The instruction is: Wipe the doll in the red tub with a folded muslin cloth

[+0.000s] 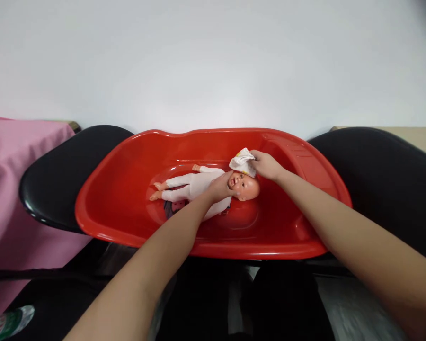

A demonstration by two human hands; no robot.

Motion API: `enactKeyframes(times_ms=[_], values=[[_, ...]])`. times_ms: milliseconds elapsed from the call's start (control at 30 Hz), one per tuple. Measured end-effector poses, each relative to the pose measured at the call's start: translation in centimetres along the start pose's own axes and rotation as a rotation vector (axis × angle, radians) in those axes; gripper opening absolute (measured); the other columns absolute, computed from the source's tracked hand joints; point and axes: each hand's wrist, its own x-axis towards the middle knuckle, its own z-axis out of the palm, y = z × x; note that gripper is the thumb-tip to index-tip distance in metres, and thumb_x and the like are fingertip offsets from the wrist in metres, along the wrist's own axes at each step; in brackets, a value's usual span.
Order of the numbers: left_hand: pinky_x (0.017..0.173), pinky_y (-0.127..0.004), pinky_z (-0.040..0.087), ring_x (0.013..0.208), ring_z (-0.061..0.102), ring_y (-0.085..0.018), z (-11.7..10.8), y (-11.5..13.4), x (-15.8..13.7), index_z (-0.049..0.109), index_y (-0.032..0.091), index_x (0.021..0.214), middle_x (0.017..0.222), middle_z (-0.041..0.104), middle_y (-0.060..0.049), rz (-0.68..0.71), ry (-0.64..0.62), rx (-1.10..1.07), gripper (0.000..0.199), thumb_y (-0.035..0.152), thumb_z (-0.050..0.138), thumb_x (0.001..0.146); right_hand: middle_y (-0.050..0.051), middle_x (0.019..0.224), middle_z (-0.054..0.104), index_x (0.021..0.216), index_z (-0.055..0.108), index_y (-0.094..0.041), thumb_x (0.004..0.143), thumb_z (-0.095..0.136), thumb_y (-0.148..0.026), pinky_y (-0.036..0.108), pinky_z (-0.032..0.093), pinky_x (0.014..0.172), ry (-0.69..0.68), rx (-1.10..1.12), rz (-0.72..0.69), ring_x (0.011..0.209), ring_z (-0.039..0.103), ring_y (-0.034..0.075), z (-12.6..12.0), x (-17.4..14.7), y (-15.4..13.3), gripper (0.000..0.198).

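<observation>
A baby doll (195, 183) with a bald head and pale clothes lies on its back inside a red baby bathtub (120, 194), its head to the right and bare feet to the left. My left hand (220, 187) is closed about its neck and jaw, with the thumb by the cheek; some of the fingers are hidden. Pinched in my right hand (266, 164) is a white cloth (243, 161) with yellow marks, bunched up beside the far side of the doll's head. Whether the cloth touches the head I cannot tell.
Black chair seats (379, 175) stand on both sides under the tub's ends. At the left hangs a pink cloth (17, 170). A dark printed patch (177, 206) shows beneath the doll. A bottle (10, 323) lies low at the left. Behind rises a white wall (213, 61).
</observation>
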Motion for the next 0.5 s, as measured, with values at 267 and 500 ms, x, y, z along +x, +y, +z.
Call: enactKeyframes(times_ms=[267,500], values=[[0.098,-0.034,0.042,0.116,0.059,-0.028,0.4,0.7,0.1,0.052,0.003,0.136,0.133,0.061,-0.017,0.02,0.035,0.169,0.069,0.034,0.074,0.079,0.007,0.105,0.075,0.105,0.075,-0.016,0.093,0.053,-0.018,0.027,0.048,0.082,-0.355,-0.073,-0.081,0.09,0.067,0.019,0.4,-0.6,-1.1,0.025],[0.09,-0.022,0.045,0.102,0.062,-0.02,0.1,2.5,0.4,0.06,0.006,0.122,0.115,0.069,-0.005,0.02,0.021,0.104,0.054,0.025,0.077,0.074,0.011,0.091,0.078,0.085,0.076,-0.007,0.092,0.067,-0.03,0.019,0.048,0.079,-0.275,-0.096,0.202,0.085,0.07,0.016,-0.7,-2.0,-3.9,0.025]])
